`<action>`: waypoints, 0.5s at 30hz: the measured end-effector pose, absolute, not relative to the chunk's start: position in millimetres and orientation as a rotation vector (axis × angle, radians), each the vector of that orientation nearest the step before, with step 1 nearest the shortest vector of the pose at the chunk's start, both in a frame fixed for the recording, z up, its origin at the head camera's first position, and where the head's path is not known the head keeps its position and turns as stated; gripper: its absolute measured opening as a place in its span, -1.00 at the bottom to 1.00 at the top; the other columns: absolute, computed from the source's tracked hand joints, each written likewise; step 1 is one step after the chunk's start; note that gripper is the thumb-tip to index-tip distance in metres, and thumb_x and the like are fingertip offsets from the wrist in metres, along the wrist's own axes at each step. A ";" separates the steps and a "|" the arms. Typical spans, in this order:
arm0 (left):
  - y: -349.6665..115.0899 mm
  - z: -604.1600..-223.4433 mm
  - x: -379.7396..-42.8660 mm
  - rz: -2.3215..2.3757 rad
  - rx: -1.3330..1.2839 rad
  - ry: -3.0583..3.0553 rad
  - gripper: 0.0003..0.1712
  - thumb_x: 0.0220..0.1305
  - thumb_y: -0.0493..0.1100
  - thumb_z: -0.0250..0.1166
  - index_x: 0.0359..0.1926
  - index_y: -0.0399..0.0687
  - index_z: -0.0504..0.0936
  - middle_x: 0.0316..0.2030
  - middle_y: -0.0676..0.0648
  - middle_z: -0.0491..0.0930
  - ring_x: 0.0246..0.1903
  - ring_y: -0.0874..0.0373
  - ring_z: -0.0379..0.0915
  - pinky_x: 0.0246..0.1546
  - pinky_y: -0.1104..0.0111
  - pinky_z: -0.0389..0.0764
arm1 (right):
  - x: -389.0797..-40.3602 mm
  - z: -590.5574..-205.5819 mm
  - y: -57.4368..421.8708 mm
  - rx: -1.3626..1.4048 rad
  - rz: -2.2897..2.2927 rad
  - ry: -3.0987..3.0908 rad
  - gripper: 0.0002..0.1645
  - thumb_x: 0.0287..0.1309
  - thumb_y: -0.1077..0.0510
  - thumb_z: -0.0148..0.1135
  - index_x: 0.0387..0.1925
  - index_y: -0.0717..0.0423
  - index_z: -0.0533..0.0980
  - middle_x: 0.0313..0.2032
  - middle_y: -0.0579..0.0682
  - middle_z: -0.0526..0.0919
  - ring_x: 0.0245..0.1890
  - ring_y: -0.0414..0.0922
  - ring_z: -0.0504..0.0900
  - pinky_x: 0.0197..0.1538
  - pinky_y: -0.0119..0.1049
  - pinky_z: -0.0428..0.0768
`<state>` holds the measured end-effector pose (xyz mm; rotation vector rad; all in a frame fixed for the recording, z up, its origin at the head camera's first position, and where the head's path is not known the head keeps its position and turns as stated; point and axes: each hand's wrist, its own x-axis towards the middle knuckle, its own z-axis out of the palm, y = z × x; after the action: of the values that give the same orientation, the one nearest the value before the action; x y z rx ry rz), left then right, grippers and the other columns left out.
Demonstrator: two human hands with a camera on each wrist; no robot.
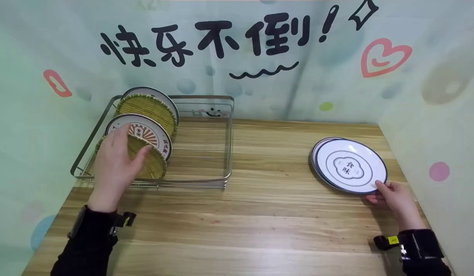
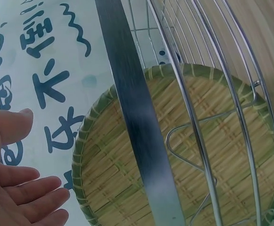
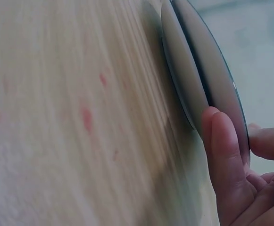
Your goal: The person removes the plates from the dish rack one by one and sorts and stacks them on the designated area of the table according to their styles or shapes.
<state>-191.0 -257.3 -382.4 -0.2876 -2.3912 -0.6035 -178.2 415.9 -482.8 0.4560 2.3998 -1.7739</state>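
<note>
My right hand [image 1: 398, 201] pinches the near right rim of a white plate [image 1: 350, 166] with a dark blue edge and a flower-shaped emblem. In the right wrist view, the thumb lies on one side of that plate [image 3: 221, 80] and fingers are at its underside. Other plates [image 1: 314, 163] sit beneath it, offset to the left. At the left, my left hand [image 1: 116, 163] is held over the front round woven bamboo tray [image 1: 152, 165], which leans in a metal wire rack [image 1: 202, 97]. The left wrist view shows its fingers extended, with nothing held.
Behind the front tray, a patterned plate [image 1: 141, 128], another woven tray [image 1: 145, 105] and a rear plate [image 1: 160, 93] stand tilted in the rack's left side. The wooden table [image 1: 260, 222] meets printed cloth walls [image 1: 275, 96] at the back and sides.
</note>
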 end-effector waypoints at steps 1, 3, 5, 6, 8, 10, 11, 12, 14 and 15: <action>-257.6 -381.7 -191.1 -0.601 -0.284 -2.393 -0.19 0.13 -0.23 0.48 0.29 -0.51 0.30 0.18 -0.49 0.42 0.17 -0.38 0.35 0.28 -0.11 0.33 | -177.9 -482.9 415.9 0.449 -1.765 2.399 -0.51 0.53 0.09 -0.14 -0.01 0.57 0.25 -0.48 -0.01 0.69 -0.46 -0.22 0.73 -0.23 -0.34 0.72; -258.4 -381.1 -191.2 -0.593 -0.279 -2.391 -0.18 0.12 -0.23 0.48 0.29 -0.51 0.30 0.17 -0.49 0.43 0.17 -0.38 0.35 0.27 -0.12 0.33 | -177.7 -482.7 415.1 0.429 -1.728 2.408 -0.43 0.55 0.06 -0.19 0.04 0.65 0.22 -0.47 0.00 0.68 -0.46 -0.21 0.73 -0.23 -0.33 0.72; -259.3 -381.3 -191.4 -0.589 -0.275 -2.394 -0.18 0.12 -0.22 0.48 0.29 -0.51 0.31 0.17 -0.50 0.43 0.17 -0.38 0.35 0.27 -0.13 0.33 | -177.5 -481.6 413.6 0.407 -1.681 2.423 -0.33 0.56 0.04 -0.24 0.12 0.74 0.15 -0.44 0.01 0.68 -0.45 -0.21 0.73 -0.24 -0.32 0.73; -259.8 -381.8 -191.5 -0.586 -0.277 -2.392 -0.18 0.13 -0.22 0.48 0.29 -0.51 0.31 0.17 -0.50 0.43 0.16 -0.38 0.36 0.26 -0.13 0.34 | -177.6 -480.9 412.9 0.396 -1.662 2.430 -0.29 0.56 0.03 -0.25 0.16 0.76 0.11 -0.43 0.01 0.68 -0.44 -0.21 0.73 -0.23 -0.31 0.73; -260.7 -382.7 -191.7 -0.581 -0.281 -2.394 -0.18 0.13 -0.21 0.48 0.29 -0.51 0.30 0.17 -0.50 0.43 0.16 -0.38 0.36 0.26 -0.12 0.34 | -177.3 -478.7 411.1 0.390 -1.615 2.461 -0.25 0.55 0.01 -0.24 0.22 0.77 0.07 -0.40 0.02 0.68 -0.43 -0.21 0.73 -0.23 -0.30 0.73; -261.6 -383.0 -192.2 -0.581 -0.278 -2.402 -0.19 0.14 -0.21 0.47 0.29 -0.51 0.30 0.17 -0.49 0.42 0.16 -0.39 0.35 0.26 -0.12 0.34 | -177.0 -475.7 409.6 0.389 -1.580 2.494 -0.24 0.54 0.00 -0.21 0.23 0.75 0.08 -0.36 0.07 0.69 -0.41 -0.21 0.73 -0.22 -0.29 0.73; -261.8 -382.7 -192.6 -0.582 -0.275 -2.408 -0.19 0.14 -0.21 0.47 0.29 -0.51 0.31 0.17 -0.49 0.42 0.16 -0.39 0.35 0.26 -0.12 0.34 | -176.7 -473.9 409.1 0.387 -1.556 2.517 -0.24 0.54 -0.01 -0.20 0.23 0.74 0.09 -0.34 0.10 0.70 -0.40 -0.21 0.73 -0.21 -0.29 0.73; -262.1 -382.1 -192.8 -0.579 -0.270 -2.413 -0.19 0.14 -0.21 0.47 0.29 -0.51 0.31 0.17 -0.50 0.42 0.16 -0.39 0.35 0.26 -0.13 0.34 | -176.2 -471.8 408.6 0.385 -1.531 2.541 -0.24 0.53 -0.02 -0.19 0.23 0.73 0.10 -0.31 0.14 0.70 -0.39 -0.21 0.73 -0.21 -0.28 0.73; -262.6 -380.4 -193.4 -0.574 -0.264 -2.427 -0.20 0.13 -0.22 0.47 0.28 -0.51 0.31 0.17 -0.50 0.42 0.16 -0.40 0.35 0.26 -0.14 0.34 | -175.1 -467.3 407.2 0.383 -1.486 2.596 -0.23 0.53 -0.02 -0.17 0.25 0.72 0.10 -0.25 0.21 0.70 -0.38 -0.20 0.73 -0.21 -0.28 0.73; -263.1 -379.5 -194.2 -0.569 -0.265 -2.430 -0.20 0.13 -0.22 0.48 0.28 -0.51 0.32 0.16 -0.50 0.43 0.15 -0.40 0.36 0.24 -0.15 0.36 | -174.6 -465.2 406.6 0.378 -1.475 2.619 -0.22 0.52 -0.02 -0.16 0.26 0.72 0.08 -0.23 0.24 0.69 -0.38 -0.21 0.73 -0.21 -0.28 0.73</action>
<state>-194.2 -263.1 -379.5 -0.2646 -2.4297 -0.5694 -174.6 406.6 -465.2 0.3785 2.6187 -1.4747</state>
